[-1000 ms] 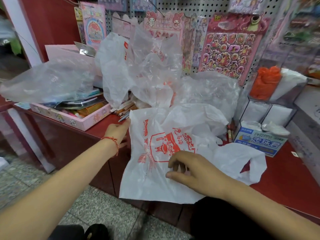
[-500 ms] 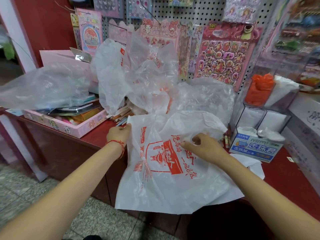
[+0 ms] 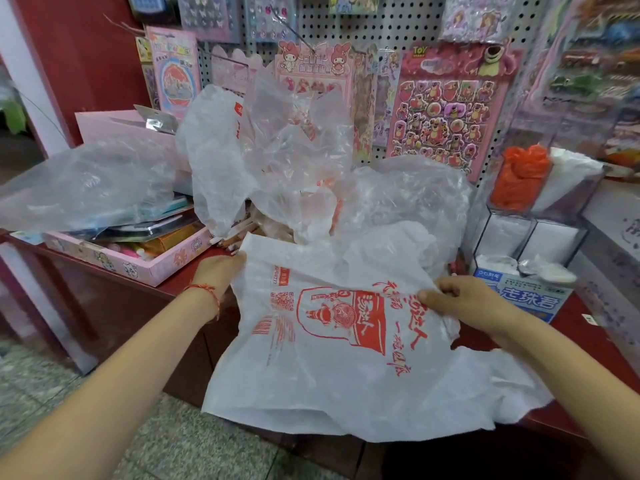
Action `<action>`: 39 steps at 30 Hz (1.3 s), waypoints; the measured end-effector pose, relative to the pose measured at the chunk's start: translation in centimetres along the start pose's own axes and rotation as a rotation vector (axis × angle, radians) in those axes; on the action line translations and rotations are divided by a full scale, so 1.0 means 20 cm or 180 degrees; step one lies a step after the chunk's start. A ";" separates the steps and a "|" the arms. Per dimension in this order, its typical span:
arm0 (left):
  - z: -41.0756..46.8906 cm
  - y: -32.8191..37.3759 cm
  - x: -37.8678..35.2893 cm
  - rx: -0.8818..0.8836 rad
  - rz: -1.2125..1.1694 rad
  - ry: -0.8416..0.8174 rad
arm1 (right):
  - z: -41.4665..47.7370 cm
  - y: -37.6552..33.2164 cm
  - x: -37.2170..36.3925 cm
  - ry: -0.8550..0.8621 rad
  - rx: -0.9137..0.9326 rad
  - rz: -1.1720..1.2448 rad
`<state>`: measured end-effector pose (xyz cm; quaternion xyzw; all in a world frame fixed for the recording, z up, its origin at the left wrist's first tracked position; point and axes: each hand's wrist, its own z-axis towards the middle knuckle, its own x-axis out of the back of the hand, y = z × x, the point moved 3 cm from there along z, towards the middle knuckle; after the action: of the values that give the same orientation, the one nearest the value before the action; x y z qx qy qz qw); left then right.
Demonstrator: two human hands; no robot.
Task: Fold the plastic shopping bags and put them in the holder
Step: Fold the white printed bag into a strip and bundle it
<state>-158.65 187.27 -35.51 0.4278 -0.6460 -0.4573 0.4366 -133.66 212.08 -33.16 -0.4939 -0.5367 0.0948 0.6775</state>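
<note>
Red tabletop [image 3: 599, 348] carries a white printed bag [image 3: 332, 358] stretched between the left hand [image 3: 218, 271] and right hand [image 3: 460, 299], each pinching an upper edge; its lower half overhangs the near edge, so a slack pinch could let it slide floorward.

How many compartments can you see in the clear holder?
4 in the holder: upper left with orange bags, upper right with white bags, lower left compartment and lower right compartment beneath them. More may be hidden behind.
</note>
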 end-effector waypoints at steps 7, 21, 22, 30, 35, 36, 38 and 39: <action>-0.07 0.10 -0.05 -0.1084 0.0557 -0.0129 | -0.09 -0.06 0.04 -0.0961 -0.0260 0.0277; -0.06 0.08 -0.05 -0.1275 0.0703 0.0099 | 0.11 -0.05 0.03 -0.0163 0.0528 0.0044; -0.06 0.08 -0.05 -0.1262 0.0679 0.0079 | 0.11 -0.05 0.01 -0.0108 0.0650 -0.0078; -0.08 0.15 -0.03 -0.1876 0.1064 -0.0268 | 0.06 -0.11 -0.03 -0.0064 0.1162 -0.0254; -0.08 0.20 -0.01 -0.2142 0.1646 -0.0862 | 0.04 -0.10 0.02 0.0067 0.1039 0.0007; -0.08 0.21 0.00 -0.2170 0.1680 -0.0927 | 0.03 -0.10 0.04 0.0025 0.0966 0.0100; -0.10 0.22 0.02 -0.2210 0.1801 -0.0982 | 0.02 -0.08 0.07 -0.0084 0.0823 0.0225; -0.10 0.23 0.03 -0.2182 0.1865 -0.1021 | 0.01 -0.07 0.09 -0.0164 0.0760 0.0294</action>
<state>-157.58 187.20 -30.65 -0.0169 -0.6105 -0.5620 0.5579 -133.64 212.54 -30.94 -0.4312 -0.5155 0.2017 0.7124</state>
